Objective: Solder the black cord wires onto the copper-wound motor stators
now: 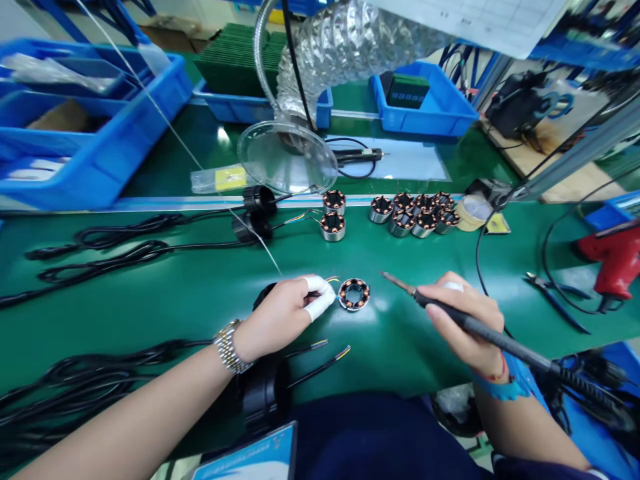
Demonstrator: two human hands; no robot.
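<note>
Green tabletop point(200, 273) spreads out under my fingers. Right in front of them the copper-wound ring point(364, 299) lies flat, its hole facing up; being round, it shows me no long axis. It sits just to the right of my left fingers point(320, 305), all but against their white-covered tips, so my left hand is the nearer. Those tips are pinched together on thin coloured wires point(337, 297) at the ring's edge; whether they also hold the pale strand point(273, 258) coming down beside them, I can't tell. My right fingers point(473, 304) are wrapped around the soldering iron point(505, 343), which slants away leftward, its tip apart from the ring, to the right and a little beyond. Ahead of my left fingers stand two more wound rings point(333, 230); ahead and left of my right fingers is a cluster of wound rings point(425, 220), with a yellowish tub point(469, 223) of something pale at its right end. Farther out, to the left of both hands, a divided blue bin point(127, 143) holds clear plastic, a brown piece and white slips. Straight beyond my left fingers, a blue tray point(230, 110) carries stacked green boards point(230, 60); beyond my right, another blue tray point(425, 123) has a smaller dark-green stack point(407, 91).
</note>
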